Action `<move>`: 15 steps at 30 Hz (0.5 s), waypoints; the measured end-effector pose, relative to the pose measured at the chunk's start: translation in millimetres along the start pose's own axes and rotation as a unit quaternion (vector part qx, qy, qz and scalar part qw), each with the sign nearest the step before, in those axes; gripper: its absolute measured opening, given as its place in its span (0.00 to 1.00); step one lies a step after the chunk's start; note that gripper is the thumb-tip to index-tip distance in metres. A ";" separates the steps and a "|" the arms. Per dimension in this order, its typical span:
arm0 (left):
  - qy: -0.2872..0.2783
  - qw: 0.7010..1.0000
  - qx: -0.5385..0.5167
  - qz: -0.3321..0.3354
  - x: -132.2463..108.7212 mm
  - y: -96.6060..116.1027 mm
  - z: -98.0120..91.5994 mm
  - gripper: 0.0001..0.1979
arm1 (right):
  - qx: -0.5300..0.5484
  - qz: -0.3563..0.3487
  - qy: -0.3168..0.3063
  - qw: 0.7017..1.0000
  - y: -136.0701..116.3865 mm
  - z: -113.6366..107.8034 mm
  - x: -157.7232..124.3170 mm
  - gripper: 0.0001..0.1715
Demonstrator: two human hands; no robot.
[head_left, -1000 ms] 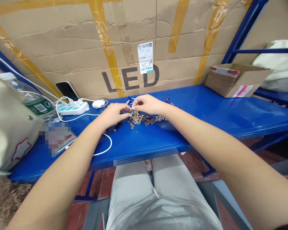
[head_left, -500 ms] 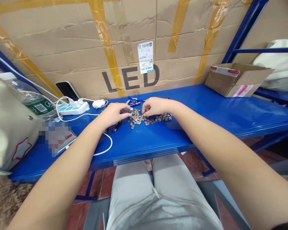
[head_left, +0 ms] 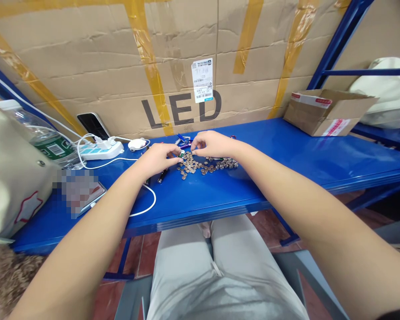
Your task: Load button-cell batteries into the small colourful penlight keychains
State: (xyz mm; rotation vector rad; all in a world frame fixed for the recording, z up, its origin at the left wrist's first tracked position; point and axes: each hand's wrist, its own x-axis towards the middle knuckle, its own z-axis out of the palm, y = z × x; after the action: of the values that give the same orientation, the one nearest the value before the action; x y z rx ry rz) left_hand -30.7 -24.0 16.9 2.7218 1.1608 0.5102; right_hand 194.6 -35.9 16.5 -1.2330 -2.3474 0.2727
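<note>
My left hand [head_left: 157,158] is closed, thumb and fingers pinching a small green and white piece [head_left: 181,154] at the left edge of a pile of small round metal discs [head_left: 190,163] that look like button cells. Across the pile, my right hand [head_left: 212,144] hovers with thumb and fingertips drawn together; whatever lies between them is too small to make out. A denser row of discs [head_left: 227,163] lies below my right wrist. Several blue and purple slim metal pieces [head_left: 184,141] lie behind the pile, partly hidden by my right fingers. Beside my left hand rests a short black tube [head_left: 163,176].
On the left of the blue table [head_left: 200,200] are a power strip [head_left: 102,150] with white cables, a plastic bottle [head_left: 53,142], a phone [head_left: 93,126] and a cream bag [head_left: 16,173]. An open cardboard box [head_left: 326,111] stands right. A large carton [head_left: 253,98] forms the back.
My right hand has moved up and to the left, from the discs toward the green and white piece. My left hand has stayed in place.
</note>
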 end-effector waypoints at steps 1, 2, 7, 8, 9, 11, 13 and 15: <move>-0.002 1.000 -0.001 -0.001 -0.2 0.6 -0.3 0.12 | 0.024 -0.014 0.024 0.999 -2.5 -0.7 -0.2 0.11; -0.003 1.000 -0.002 -0.003 -0.4 1.2 -0.6 0.12 | 0.047 -0.026 0.043 0.998 -5.2 -0.7 -0.2 0.11; 0.000 1.000 -0.005 -0.002 -0.6 2.6 -1.0 0.12 | 0.077 -0.081 0.080 0.991 -14.2 7.0 0.9 0.11; 0.000 1.000 -0.004 0.000 -0.5 2.4 -0.9 0.12 | 0.072 -0.088 0.077 0.991 -14.2 8.6 1.3 0.11; -0.001 1.000 -0.004 0.001 -0.4 2.1 -0.8 0.12 | 0.067 -0.091 0.074 0.991 -13.7 9.5 1.7 0.12; 0.001 1.000 -0.006 0.002 -0.2 1.5 -0.6 0.12 | 0.064 -0.089 0.076 0.991 -11.7 8.6 2.1 0.12; 0.005 1.000 -0.006 0.001 -0.1 1.3 -0.5 0.12 | 0.064 -0.074 0.084 0.992 -9.3 3.8 1.6 0.13; 0.009 1.000 -0.003 0.001 -0.1 1.6 -0.6 0.12 | 0.055 -0.046 0.089 0.993 -6.7 -3.9 -0.3 0.13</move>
State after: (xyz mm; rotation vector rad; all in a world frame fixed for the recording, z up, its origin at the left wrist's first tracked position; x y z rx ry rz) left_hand -29.9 -25.2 17.8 2.7186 1.1605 0.5397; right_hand 191.8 -40.1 22.3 -1.0486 -2.1977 0.2467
